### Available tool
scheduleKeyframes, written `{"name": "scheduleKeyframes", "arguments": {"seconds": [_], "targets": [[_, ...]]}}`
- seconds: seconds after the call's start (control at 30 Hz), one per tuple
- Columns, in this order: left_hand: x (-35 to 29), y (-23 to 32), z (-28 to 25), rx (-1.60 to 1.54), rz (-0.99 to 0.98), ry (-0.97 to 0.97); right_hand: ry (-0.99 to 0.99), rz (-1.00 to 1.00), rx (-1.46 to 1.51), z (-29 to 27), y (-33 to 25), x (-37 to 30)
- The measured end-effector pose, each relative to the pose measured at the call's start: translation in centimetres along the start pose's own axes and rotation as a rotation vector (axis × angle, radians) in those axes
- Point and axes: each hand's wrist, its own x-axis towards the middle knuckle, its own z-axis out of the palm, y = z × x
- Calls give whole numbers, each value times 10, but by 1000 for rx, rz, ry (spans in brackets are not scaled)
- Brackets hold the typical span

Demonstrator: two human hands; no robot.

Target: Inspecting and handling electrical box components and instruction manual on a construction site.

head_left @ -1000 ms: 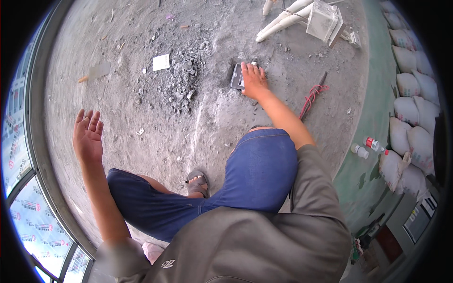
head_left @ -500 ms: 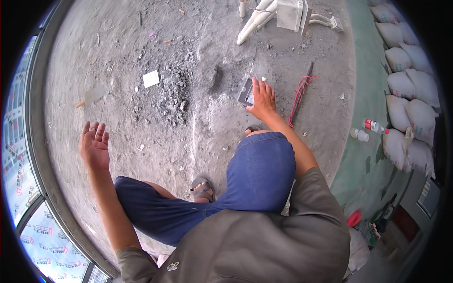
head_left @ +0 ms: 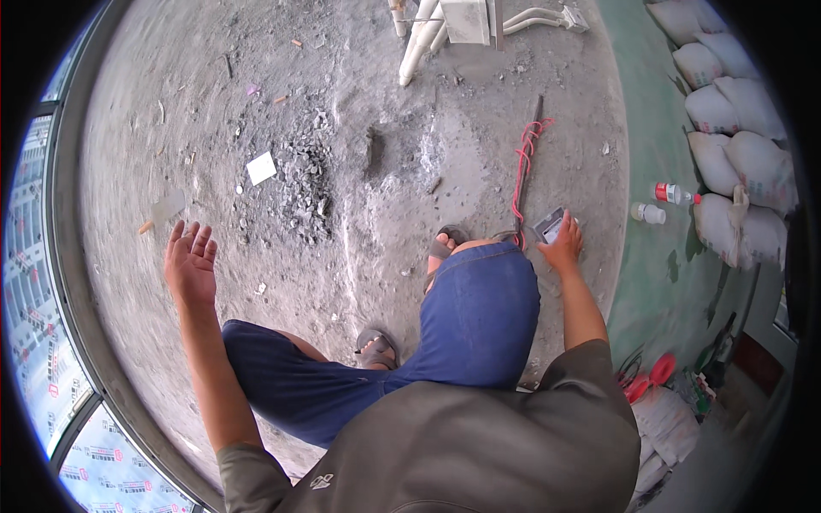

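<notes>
My right hand (head_left: 563,243) grips a small grey rectangular box (head_left: 548,224) with a dark edge and a paler face; its exact kind I cannot make out. The hand is low over the bare ground, right of my bent knee. A dark rod wound with red cord (head_left: 523,167) lies just left of the box. On the other side, my left hand (head_left: 190,267) hangs in the air with fingers spread and nothing in it. Near its fingertips, on the ground, lies a flat scraper (head_left: 168,206) with an orange-brown handle.
A heap of grey rubble (head_left: 310,192) and a white square piece (head_left: 261,168) lie ahead, beside a shallow hollow (head_left: 375,152). White pipes (head_left: 419,43) stand at the far side. Stacked white sacks (head_left: 714,111) and two bottles (head_left: 676,194) are at right; window panes (head_left: 34,256) line the left.
My right hand has carried the grey box right and nearer to me, from left of the corded rod to its right. My left hand has shifted slightly right, still open.
</notes>
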Motion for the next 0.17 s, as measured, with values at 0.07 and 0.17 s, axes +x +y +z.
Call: {"name": "scheduleKeyframes", "arguments": {"seconds": [0.07, 0.17], "targets": [[3, -3, 3, 0, -19, -25, -49, -4, 5, 7, 16, 2], [4, -2, 10, 1, -21, -44, -138, 33, -11, 11, 28, 3]]}}
